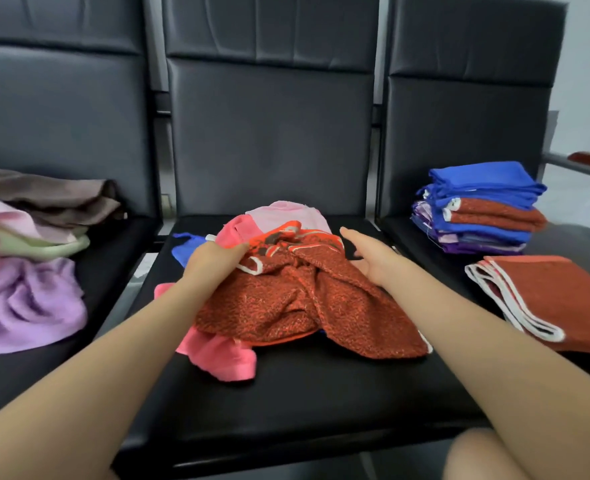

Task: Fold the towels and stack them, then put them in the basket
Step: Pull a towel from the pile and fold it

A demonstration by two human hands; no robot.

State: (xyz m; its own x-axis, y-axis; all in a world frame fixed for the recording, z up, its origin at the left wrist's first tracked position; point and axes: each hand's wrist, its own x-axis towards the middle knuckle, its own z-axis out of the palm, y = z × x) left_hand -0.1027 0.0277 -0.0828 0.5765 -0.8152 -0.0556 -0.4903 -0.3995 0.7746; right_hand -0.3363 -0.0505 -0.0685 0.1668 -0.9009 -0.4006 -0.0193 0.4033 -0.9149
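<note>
Head view is directed forward and down at a row of black padded seats (286,393), and both bare forearms are stretched over the middle seat. A crumpled heap of towels is found between the two hands, and its top layer is a rust-red towel (307,299) with a white edge. The left hand (213,265) is laid on the left side of this towel, and its fingers are curled into the cloth, so the towel is gripped there. The right hand (373,258) is held just beside the right side of the heap with the fingers straight and relaxed and the palm turned toward the heap; whether the cloth is touched by it cannot be told. Under the rust-red towel, below the left hand, a bright pink towel (224,355) is seen, and beyond the hands a pale pink towel (286,213) is seen. A blue cloth (186,247) lies just left of the left hand. On the seat to the right of the right hand, a stack of folded towels (477,209) in blue, rust and purple is placed, and nearer to the person a folded rust towel (556,299) lies apart from it. Far left of the left hand, loose cloths (26,271) in lilac, green, pink and brown are piled.
</note>
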